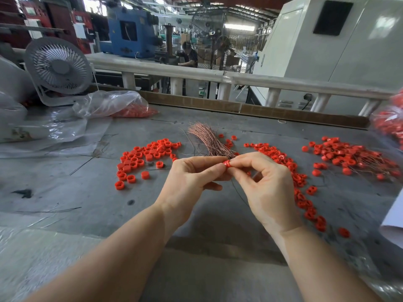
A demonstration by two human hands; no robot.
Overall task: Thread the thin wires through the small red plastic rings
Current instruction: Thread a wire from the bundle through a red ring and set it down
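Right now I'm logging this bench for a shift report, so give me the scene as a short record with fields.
left hand: left hand pinches the held ring
right hand: right hand pinches the same ring from the other side
wire supply: copper wire bundle lying on the table beyond the hands
left pile: bare red rings
right pile: rings with wires
far left: white fan, ring bag

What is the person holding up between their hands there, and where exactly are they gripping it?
One small red ring, pinched at its sides between the fingertips of the left hand and right hand, above the table.
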